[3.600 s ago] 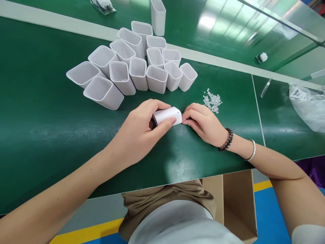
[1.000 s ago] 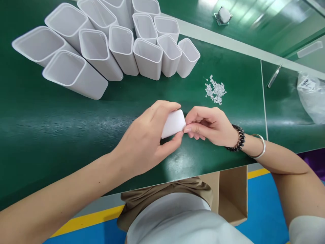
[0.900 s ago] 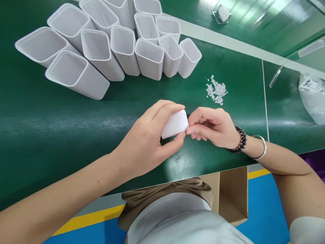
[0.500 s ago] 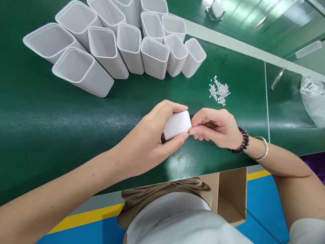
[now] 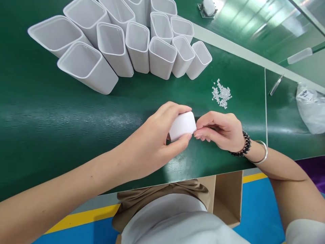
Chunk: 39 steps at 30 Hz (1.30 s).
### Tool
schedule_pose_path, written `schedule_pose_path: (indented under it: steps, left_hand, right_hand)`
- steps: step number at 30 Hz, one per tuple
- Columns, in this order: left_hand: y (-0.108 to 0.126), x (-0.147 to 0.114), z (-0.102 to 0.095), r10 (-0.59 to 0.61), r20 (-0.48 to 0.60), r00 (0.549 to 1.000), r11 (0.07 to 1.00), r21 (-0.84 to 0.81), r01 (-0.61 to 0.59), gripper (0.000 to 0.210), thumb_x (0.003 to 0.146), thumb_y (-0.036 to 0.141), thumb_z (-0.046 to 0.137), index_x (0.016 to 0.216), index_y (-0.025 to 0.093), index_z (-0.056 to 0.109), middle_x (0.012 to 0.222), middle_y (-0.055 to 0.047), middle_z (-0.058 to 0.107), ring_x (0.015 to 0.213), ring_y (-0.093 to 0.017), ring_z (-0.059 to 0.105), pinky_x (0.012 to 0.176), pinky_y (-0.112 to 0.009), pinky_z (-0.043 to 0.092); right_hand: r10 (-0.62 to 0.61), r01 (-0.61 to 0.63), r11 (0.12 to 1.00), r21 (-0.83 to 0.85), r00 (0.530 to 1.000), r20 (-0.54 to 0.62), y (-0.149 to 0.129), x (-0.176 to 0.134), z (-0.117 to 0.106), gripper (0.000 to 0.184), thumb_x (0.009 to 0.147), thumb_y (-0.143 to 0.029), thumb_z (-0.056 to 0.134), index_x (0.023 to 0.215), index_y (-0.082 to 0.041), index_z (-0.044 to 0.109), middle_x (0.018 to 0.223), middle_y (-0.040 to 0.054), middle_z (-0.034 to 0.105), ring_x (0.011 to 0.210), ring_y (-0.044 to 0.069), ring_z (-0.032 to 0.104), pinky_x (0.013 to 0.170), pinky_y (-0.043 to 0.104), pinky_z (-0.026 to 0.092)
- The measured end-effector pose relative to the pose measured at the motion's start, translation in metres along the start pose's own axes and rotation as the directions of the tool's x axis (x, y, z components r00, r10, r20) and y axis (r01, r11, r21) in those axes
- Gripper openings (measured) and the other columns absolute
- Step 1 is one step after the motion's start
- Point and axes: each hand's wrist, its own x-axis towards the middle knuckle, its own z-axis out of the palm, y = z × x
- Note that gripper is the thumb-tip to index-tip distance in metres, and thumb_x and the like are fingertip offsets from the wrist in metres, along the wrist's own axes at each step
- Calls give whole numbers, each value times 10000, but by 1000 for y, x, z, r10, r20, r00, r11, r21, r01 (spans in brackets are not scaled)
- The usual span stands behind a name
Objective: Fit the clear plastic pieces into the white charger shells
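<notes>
One white piece (image 5: 183, 125), partly hidden by left hand (image 5: 156, 144).

bright — pale glare on green tabletop (image 5: 63, 135)

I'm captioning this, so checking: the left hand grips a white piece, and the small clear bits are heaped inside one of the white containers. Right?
Not quite: the small clear bits lie loose on the green table, to the right of the white containers, as the head view shows. The left hand does grip a white piece.
</notes>
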Motion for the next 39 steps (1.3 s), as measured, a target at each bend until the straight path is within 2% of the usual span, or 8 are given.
schedule_pose_path:
  steps: [4, 9, 13, 17, 22, 29, 39]
  left_hand:
    - [2, 1, 0, -2, 6, 1000, 1000, 3, 2, 333, 882, 244, 584, 1212, 258, 543, 1149, -72, 593, 908, -189, 634, 500, -218, 504]
    - [5, 0, 2, 8, 6, 1000, 999, 35, -8, 364, 901, 229, 566, 1261, 261, 520, 1204, -89, 576, 923, -200, 629, 546, -247, 530]
    - [5, -1, 3, 29, 1, 1000, 997, 73, -29, 381, 906, 224, 562, 1282, 252, 507, 1213, -85, 569, 884, -179, 618, 608, -263, 542]
    - [2, -1, 4, 42, -3, 999, 998, 54, -42, 379, 896, 214, 566, 1270, 249, 511, 1148, -73, 560, 776, -144, 588, 563, -244, 521]
    - [-3, -2, 6, 83, -9, 996, 996, 40, -83, 374, 877, 213, 586, 1242, 258, 516, 1077, -57, 534, 777, -142, 567, 552, -233, 505]
    - [1, -2, 3, 169, -37, 985, 981, 100, -165, 350, 878, 183, 591, 1216, 237, 517, 1088, -64, 544, 938, -182, 575, 732, -280, 528]
    - [-2, -3, 5, 256, -33, 966, 966, 39, -255, 397, 894, 154, 563, 1284, 184, 492, 1117, -78, 532, 947, -169, 553, 807, -294, 504]
  right_hand:
    - [-1, 1, 997, -78, 1000, 3, -4, 0, 0, 99, 909, -198, 673, 847, -161, 605, 664, -13, 659, 514, 66, 589, 478, 161, 493]
    - [24, -26, 981, -193, 1000, -13, -12, -2, 2, 92, 905, -184, 656, 846, -175, 585, 665, -14, 639, 553, 75, 580, 496, 167, 507]
    - [66, -67, 978, -197, 998, -11, -14, -2, 2, 105, 898, -173, 655, 832, -178, 573, 662, -19, 621, 552, 70, 553, 497, 162, 503]
    - [86, -82, 987, -141, 996, 22, -11, -1, 1, 115, 899, -183, 664, 830, -168, 573, 654, -29, 605, 530, 62, 546, 476, 153, 485]
    - [25, -18, 991, -131, 998, 53, -3, -2, -1, 106, 916, -198, 669, 854, -161, 591, 648, -35, 634, 517, 55, 573, 505, 151, 475]
    - [-119, 127, 963, -238, 992, 47, -4, -5, 1, 110, 951, -227, 634, 864, -180, 587, 626, -39, 640, 500, 48, 556, 492, 148, 419]
    - [-117, 126, 970, -206, 992, 54, -10, -6, -1, 124, 954, -236, 631, 852, -171, 606, 673, -30, 669, 517, 36, 553, 504, 130, 420]
